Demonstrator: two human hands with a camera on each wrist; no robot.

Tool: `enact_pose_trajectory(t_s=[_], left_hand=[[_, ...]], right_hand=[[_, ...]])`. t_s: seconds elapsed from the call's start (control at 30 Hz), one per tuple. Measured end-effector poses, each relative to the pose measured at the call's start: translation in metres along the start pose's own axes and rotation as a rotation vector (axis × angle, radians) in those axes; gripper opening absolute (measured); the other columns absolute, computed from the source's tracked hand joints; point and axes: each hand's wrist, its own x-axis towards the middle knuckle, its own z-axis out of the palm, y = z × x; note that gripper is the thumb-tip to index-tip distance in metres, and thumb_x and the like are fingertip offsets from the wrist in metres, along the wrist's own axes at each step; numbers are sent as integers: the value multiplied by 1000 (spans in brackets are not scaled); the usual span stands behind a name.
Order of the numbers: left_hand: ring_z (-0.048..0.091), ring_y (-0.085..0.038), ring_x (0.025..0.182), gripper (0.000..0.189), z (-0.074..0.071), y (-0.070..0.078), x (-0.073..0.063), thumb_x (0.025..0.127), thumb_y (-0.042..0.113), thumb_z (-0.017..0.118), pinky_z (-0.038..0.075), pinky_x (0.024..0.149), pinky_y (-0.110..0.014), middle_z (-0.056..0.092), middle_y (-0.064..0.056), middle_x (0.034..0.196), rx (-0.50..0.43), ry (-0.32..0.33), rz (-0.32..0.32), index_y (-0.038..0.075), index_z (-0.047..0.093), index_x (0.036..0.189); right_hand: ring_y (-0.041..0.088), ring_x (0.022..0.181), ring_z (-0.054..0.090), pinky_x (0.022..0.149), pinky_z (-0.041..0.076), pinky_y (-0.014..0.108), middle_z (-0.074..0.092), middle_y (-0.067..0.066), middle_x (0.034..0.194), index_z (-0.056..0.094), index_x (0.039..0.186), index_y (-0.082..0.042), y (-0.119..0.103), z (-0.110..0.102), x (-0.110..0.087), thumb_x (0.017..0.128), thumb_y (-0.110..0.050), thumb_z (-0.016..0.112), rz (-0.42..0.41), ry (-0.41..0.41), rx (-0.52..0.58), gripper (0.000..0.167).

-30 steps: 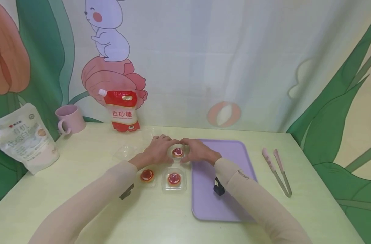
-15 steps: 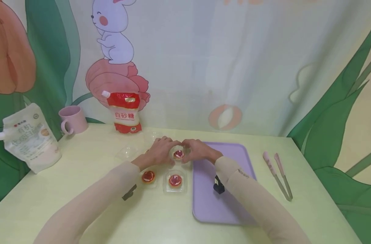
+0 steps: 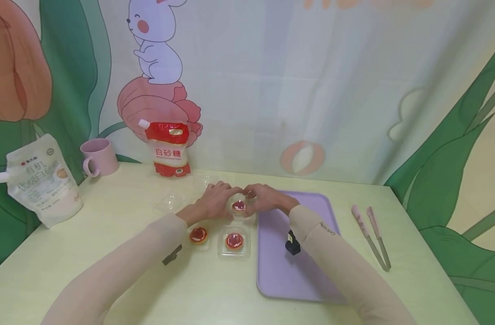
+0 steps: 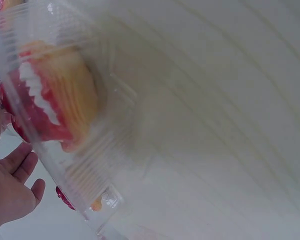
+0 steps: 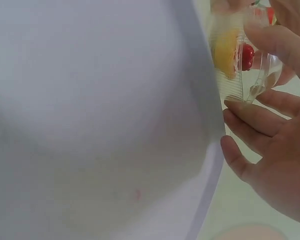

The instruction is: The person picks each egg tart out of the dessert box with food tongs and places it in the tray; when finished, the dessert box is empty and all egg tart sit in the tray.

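Note:
Both hands work at a small clear plastic box that holds a red-topped tart. My left hand curls round its left side, thumb toward me. On the right side, my right hand pinches the box between thumb and fingers, as the right wrist view shows. The box's lid stands partly raised there, between the hands. Just nearer to me sits another clear box with a tart. A third boxed tart lies left of it, partly under my left wrist. More clear plastic shows behind my left hand.
A purple tray lies under my right forearm. Tongs lie right of it. At the back left stand a red sugar pouch, a pink mug and a white spouted pouch. A printed curtain hangs behind the table.
Both hands stay at the same box, with only slight finger movement. The whole head view has shifted a little; the tarts, tray and tongs keep their places.

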Motion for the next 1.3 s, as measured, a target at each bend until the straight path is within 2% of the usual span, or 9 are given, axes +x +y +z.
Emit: enact_pose_trajectory(t_s=[0.37, 0.63, 0.87, 1.07, 1.3], left_hand=[[47, -27, 121, 81, 0, 0, -4, 77, 27, 87, 38, 100, -47, 59, -9, 130, -32, -19, -2, 21, 47, 147], [44, -27, 125, 91, -3, -1, -2, 76, 29, 87, 37, 104, -47, 55, -9, 132, -44, -29, -8, 23, 38, 153], [43, -29, 130, 95, -3, 1, 0, 77, 29, 87, 34, 110, -50, 53, -11, 138, -53, -37, -17, 24, 34, 155], [42, -28, 136, 95, -2, 2, -1, 78, 28, 86, 29, 116, -51, 52, -6, 147, -85, -70, -47, 27, 31, 156], [41, -29, 136, 93, -4, 2, -1, 79, 28, 85, 30, 115, -53, 51, -8, 146, -92, -90, -40, 25, 33, 156]], right_hand=[[33, 136, 51, 112, 42, 47, 56, 17, 143, 50, 141, -4, 1, 0, 0, 77, -29, 84, -7, -8, -14, 77], [31, 137, 50, 112, 42, 46, 55, 14, 145, 49, 142, -6, 4, -9, 0, 78, -32, 84, -8, -4, -66, 77], [33, 138, 49, 115, 38, 47, 53, 16, 147, 44, 145, -3, 15, -23, -9, 81, -28, 82, 17, 25, -50, 79], [34, 139, 47, 115, 37, 49, 52, 16, 148, 43, 146, -1, 29, -32, -18, 81, -29, 81, 63, 60, -24, 80], [36, 139, 46, 115, 37, 51, 53, 17, 147, 44, 145, -1, 35, -41, -24, 81, -30, 82, 45, 83, 2, 80]])
